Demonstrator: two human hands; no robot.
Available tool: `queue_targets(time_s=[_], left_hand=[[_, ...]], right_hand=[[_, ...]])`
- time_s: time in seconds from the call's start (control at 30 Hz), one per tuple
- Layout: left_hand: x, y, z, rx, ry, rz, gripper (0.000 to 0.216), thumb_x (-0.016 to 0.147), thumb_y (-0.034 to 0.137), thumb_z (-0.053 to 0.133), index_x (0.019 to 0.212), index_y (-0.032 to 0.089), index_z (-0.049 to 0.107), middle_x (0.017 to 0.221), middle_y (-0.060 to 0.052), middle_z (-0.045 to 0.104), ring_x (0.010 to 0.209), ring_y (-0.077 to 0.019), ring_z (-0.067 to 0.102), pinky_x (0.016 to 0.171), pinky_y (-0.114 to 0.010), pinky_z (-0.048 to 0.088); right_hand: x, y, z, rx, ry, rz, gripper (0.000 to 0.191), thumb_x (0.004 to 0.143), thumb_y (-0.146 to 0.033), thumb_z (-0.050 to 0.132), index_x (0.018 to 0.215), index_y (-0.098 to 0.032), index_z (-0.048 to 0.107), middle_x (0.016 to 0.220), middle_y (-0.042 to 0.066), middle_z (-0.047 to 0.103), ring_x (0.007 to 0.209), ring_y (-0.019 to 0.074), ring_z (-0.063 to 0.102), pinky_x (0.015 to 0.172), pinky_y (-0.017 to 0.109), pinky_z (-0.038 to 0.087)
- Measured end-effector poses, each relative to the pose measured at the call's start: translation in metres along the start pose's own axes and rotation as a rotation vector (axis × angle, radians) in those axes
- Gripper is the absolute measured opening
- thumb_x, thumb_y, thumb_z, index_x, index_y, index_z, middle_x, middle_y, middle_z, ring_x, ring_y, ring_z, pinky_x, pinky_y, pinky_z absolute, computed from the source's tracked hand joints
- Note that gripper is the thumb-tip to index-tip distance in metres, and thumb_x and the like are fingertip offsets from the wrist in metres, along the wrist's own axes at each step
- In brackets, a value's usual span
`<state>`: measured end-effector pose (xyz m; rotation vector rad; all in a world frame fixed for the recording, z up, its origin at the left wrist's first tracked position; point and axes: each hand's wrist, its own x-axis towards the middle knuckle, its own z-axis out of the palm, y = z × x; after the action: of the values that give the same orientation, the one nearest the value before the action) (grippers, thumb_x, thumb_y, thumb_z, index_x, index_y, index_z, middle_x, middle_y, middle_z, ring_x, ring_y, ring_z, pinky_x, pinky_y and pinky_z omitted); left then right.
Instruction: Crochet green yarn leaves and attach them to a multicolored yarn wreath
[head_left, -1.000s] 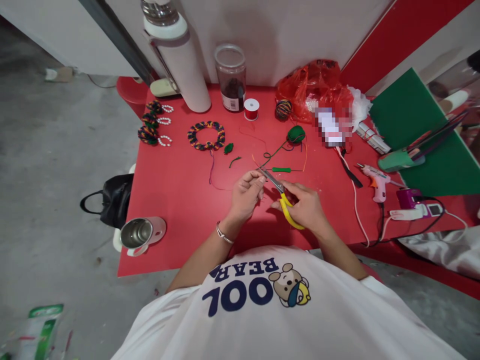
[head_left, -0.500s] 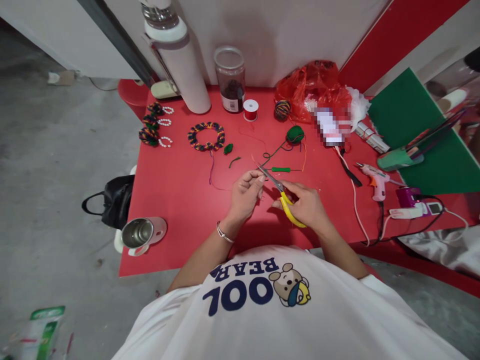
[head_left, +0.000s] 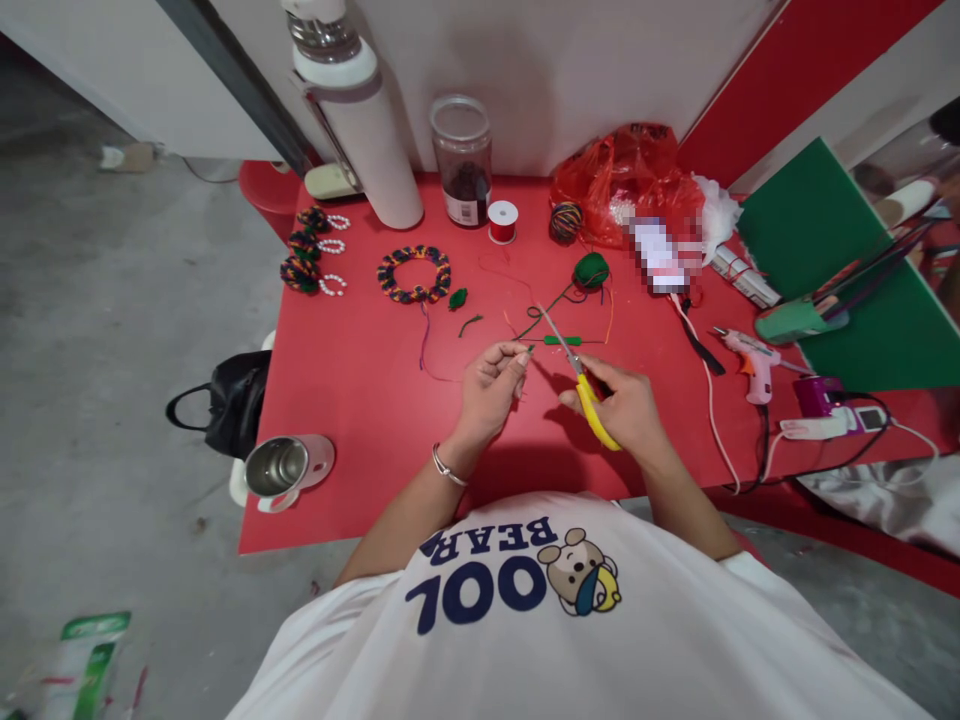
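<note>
Between the thumb and fingertips of my left hand (head_left: 493, 385) is a small dark green bit of yarn (head_left: 530, 349). My right hand (head_left: 619, 405) grips yellow-handled scissors (head_left: 598, 415), their blades close together and angled up and left, apart from the left fingers. Beyond the blades lie a green-handled crochet hook (head_left: 562, 341) and a ball of green yarn (head_left: 591, 270) with a loose strand. Further left, a braided multicoloured yarn ring (head_left: 414, 275) rests flat, with a small green knotted piece (head_left: 457, 298) and a short green yarn scrap (head_left: 471, 325) beside it.
Along the back stand a white bottle (head_left: 367, 130), a clear jar (head_left: 461, 165), a red thread spool (head_left: 502, 222) and a red plastic bag (head_left: 626, 175). A metal mug (head_left: 289, 470) sits near the left edge. At right are a pink glue gun (head_left: 752, 362), cables and a green pen holder (head_left: 795, 320).
My right hand has drawn the scissors to the right, away from my left fingertips. The left hand has stayed nearly in place, and the green yarn bit in it now shows.
</note>
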<state>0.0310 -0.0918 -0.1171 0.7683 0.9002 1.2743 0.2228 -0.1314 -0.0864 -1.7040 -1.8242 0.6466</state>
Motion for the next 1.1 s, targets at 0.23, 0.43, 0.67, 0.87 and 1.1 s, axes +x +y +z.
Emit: queue_targets(time_s=[0.23,0.43,0.67,0.87,1.1], left_hand=[[0.001,0.0,-0.001,0.02,-0.018,-0.013,0.036,0.077,0.048,0.089,0.084,0.018,0.07,0.049,0.008,0.052,0.039,-0.0056,0.041,0.04,-0.017,0.032],[0.001,0.0,0.0,0.02,0.006,-0.019,0.036,0.076,0.047,0.09,0.087,0.019,0.071,0.049,0.008,0.053,0.039,-0.0052,0.04,0.04,-0.016,0.03],[0.001,0.001,-0.001,0.034,-0.005,-0.006,0.033,0.078,0.046,0.088,0.086,0.018,0.071,0.049,0.008,0.053,0.039,-0.0049,0.04,0.041,-0.016,0.032],[0.001,0.0,-0.001,0.018,-0.016,-0.011,0.034,0.078,0.045,0.089,0.084,0.018,0.071,0.049,0.008,0.052,0.038,-0.0051,0.04,0.039,-0.016,0.031],[0.002,0.0,-0.001,0.017,-0.001,-0.017,0.036,0.077,0.046,0.09,0.087,0.018,0.071,0.049,0.008,0.053,0.038,-0.0049,0.041,0.039,-0.016,0.033]], right_hand=[[-0.002,-0.001,0.0,-0.166,-0.075,-0.022,0.064,0.08,-0.058,0.085,0.136,-0.029,0.075,0.099,0.007,0.08,0.082,0.0242,0.074,0.077,0.036,0.058],[0.0,0.003,-0.001,-0.117,0.034,-0.039,0.065,0.083,-0.059,0.082,0.139,-0.029,0.072,0.106,0.008,0.081,0.088,0.0252,0.075,0.082,0.037,0.06],[-0.001,0.002,-0.004,-0.188,0.014,-0.037,0.059,0.083,-0.064,0.081,0.132,-0.031,0.077,0.092,0.006,0.08,0.076,0.0225,0.072,0.073,0.033,0.055],[0.0,0.001,-0.007,-0.279,-0.062,-0.077,0.07,0.077,-0.066,0.085,0.137,-0.031,0.075,0.096,0.007,0.079,0.083,0.0248,0.073,0.073,0.034,0.052],[0.0,0.005,-0.01,-0.204,0.039,-0.049,0.066,0.082,-0.068,0.08,0.136,-0.029,0.076,0.094,0.006,0.079,0.078,0.021,0.071,0.073,0.031,0.052]])
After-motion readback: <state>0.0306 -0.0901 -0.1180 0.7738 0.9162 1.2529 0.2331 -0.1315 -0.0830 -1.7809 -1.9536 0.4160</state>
